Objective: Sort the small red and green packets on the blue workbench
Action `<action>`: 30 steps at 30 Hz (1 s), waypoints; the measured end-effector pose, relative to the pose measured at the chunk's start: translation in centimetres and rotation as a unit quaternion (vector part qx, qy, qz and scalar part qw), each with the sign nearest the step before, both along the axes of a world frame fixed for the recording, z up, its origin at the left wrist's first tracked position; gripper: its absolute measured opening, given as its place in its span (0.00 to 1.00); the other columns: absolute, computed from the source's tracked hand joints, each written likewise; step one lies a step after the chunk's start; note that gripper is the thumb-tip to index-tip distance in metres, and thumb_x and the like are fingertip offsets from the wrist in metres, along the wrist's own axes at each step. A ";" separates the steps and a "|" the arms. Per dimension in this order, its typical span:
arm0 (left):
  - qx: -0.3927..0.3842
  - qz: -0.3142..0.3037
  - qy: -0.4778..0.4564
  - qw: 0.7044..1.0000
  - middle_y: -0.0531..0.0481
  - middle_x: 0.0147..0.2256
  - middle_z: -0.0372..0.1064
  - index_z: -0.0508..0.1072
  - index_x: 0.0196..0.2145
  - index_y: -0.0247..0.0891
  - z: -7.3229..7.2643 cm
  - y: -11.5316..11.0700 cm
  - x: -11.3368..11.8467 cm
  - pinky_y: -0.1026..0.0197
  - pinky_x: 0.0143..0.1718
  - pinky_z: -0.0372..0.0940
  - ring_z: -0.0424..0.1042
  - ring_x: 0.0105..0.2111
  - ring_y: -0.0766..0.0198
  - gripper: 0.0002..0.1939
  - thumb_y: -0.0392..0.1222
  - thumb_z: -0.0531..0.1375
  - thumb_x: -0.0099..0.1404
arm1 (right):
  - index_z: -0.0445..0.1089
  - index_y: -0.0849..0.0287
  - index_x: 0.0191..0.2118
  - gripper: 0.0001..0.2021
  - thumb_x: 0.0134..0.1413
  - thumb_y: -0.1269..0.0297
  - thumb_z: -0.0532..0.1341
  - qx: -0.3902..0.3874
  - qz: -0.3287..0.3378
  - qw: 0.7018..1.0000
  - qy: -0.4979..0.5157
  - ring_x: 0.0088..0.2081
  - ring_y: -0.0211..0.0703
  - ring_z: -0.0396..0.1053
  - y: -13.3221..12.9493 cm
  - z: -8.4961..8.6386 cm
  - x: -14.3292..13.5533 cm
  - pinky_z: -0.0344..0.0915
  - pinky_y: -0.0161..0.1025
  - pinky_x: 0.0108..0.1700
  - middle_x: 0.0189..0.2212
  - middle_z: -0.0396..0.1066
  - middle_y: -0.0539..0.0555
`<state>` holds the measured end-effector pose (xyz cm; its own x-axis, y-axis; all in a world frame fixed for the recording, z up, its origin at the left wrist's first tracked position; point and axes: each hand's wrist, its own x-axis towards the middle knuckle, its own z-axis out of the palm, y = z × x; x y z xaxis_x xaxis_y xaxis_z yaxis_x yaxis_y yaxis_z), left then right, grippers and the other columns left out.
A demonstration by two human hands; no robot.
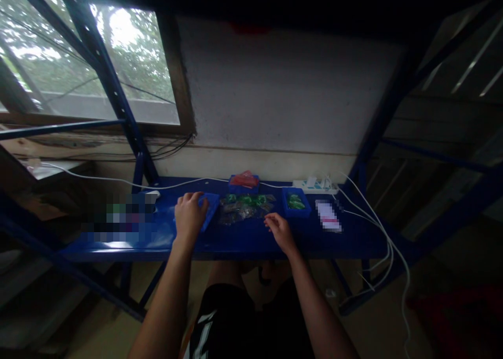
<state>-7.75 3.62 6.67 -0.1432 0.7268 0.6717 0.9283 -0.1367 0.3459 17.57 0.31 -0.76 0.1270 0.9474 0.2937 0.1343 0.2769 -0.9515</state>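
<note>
My left hand [189,213] is over a blue tray [211,212] at the left of the blue shelf, with its fingers bent and the thumb apart from them. Whatever lies under its palm is hidden. My right hand [280,230] hovers near the shelf's front edge, its thumb and fingertips drawn close together; anything between them is too small to make out. Between the hands lie several clear plastic packets [243,212], spread out flat. Behind them sit green packets [245,199]. A small blue bin [304,208] with green pieces in it stands right of my right hand.
At the back, another blue bin [236,189] holds red plastic wrapping [244,179]. A white power strip [314,185] with cables lies behind a blurred phone-like object [328,216]. White cables [389,243] hang over the right side. Blue uprights [137,144] frame the shelf [236,246].
</note>
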 end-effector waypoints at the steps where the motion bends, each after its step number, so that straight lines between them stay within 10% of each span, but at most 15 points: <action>1: -0.020 -0.008 0.036 0.999 0.39 0.40 0.70 0.74 0.42 0.35 -0.1 0.0 0.0 0.51 0.44 0.62 0.67 0.42 0.49 0.15 0.42 0.52 0.63 | 0.68 0.58 0.32 0.09 0.48 0.59 0.57 0.003 0.000 1.000 -0.003 0.30 0.43 0.71 0.0 0.0 0.0 0.65 0.35 0.28 0.28 0.72 0.53; 7: -0.121 -0.155 0.156 0.968 0.42 0.42 0.70 0.74 0.41 0.38 -3.2 0.4 4.3 0.56 0.49 0.61 0.67 0.45 0.54 0.13 0.38 0.52 0.64 | 0.68 0.58 0.32 0.08 0.49 0.60 0.56 0.008 -0.004 1.000 -0.021 0.29 0.42 0.70 -0.1 0.2 -0.1 0.64 0.35 0.29 0.27 0.71 0.53; 15: -0.274 -0.096 0.159 0.944 0.36 0.39 0.73 0.72 0.42 0.31 -3.2 2.5 6.2 0.58 0.40 0.66 0.73 0.42 0.53 0.18 0.28 0.45 0.64 | 0.68 0.57 0.32 0.08 0.50 0.61 0.56 0.008 -0.005 1.000 -0.027 0.30 0.42 0.71 -0.3 0.3 -0.2 0.65 0.35 0.29 0.27 0.72 0.52; 25: -0.179 -0.110 0.111 0.971 0.40 0.39 0.73 0.73 0.37 0.35 -2.8 1.6 7.1 0.60 0.40 0.64 0.71 0.43 0.54 0.13 0.35 0.48 0.66 | 0.69 0.58 0.33 0.08 0.51 0.60 0.56 0.016 -0.007 0.999 -0.034 0.30 0.42 0.71 -0.3 0.1 -0.1 0.65 0.36 0.30 0.27 0.72 0.52; 30: -0.107 -0.236 -0.147 0.955 0.45 0.33 0.74 0.73 0.32 0.36 -3.8 0.6 9.3 0.62 0.38 0.64 0.72 0.36 0.59 0.08 0.38 0.54 0.63 | 0.69 0.58 0.34 0.10 0.50 0.57 0.57 0.005 -0.017 1.000 -0.018 0.32 0.44 0.71 0.1 0.1 0.0 0.64 0.34 0.28 0.30 0.72 0.54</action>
